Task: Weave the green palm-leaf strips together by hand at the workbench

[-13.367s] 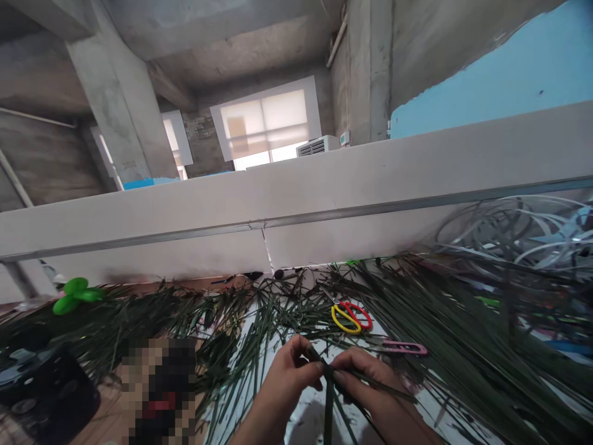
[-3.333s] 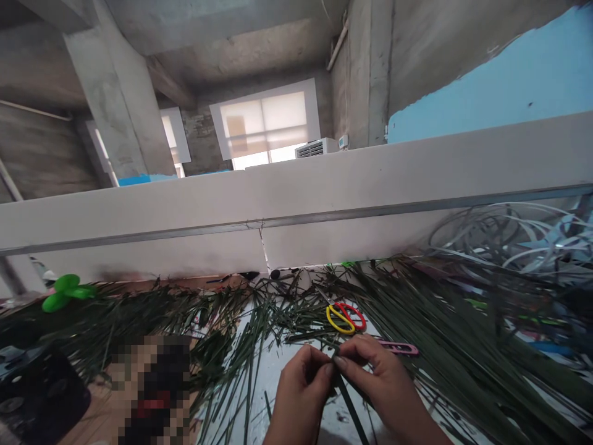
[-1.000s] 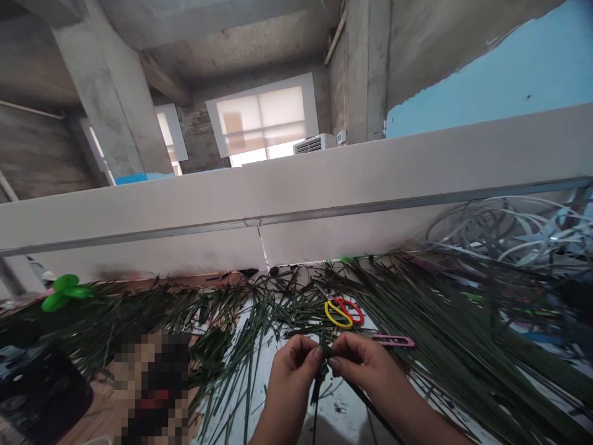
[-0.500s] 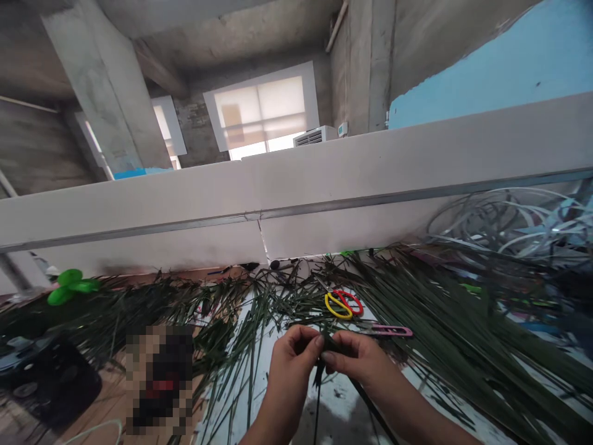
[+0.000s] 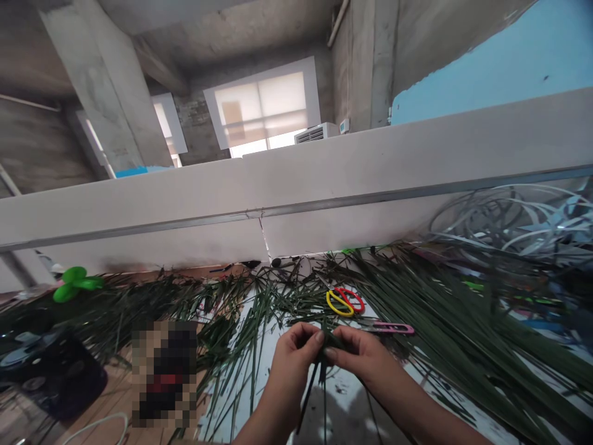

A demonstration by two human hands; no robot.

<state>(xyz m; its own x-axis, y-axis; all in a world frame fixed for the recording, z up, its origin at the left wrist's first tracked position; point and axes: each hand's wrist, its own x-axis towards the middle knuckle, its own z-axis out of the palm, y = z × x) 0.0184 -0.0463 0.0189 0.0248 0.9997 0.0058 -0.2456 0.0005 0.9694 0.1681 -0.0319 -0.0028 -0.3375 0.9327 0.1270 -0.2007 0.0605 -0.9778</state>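
Pinching a dark green leaf strip [image 5: 319, 371] between both hands, low centre of the head view; our left hand [image 5: 293, 350] has thumb and fingers closed on the strip's upper end; our right hand [image 5: 360, 356] meets it fingertip to fingertip, closed on the same strip from the other side; the two hands touch at the pinch; loose ends of the strip hang down from the fingers, toward us, over the white table surface [image 5: 343, 408]; how the strip is folded inside the grip we cannot tell, fingers cover it.

Around the hands: a spread of long green leaf strips [image 5: 445, 315] fans across the table to the right and behind; a thinner scatter of the same lies to the left [image 5: 152, 303]; scissors with one yellow and one red handle loop [image 5: 343, 301] lie just beyond the hands, among the strips; a pink-handled tool [image 5: 389, 327] lies just beside our right hand, on its far side, not touched; a heap of pale curled strips [image 5: 514, 216] sits at far right against the white partition [image 5: 324, 191] that closes the back of the table; a small bright green object [image 5: 74, 282] sits at far left near the partition; a dark object [image 5: 50, 371] at lower left, blurred; a white cord [image 5: 99, 423] on the wooden surface at the bottom left edge.
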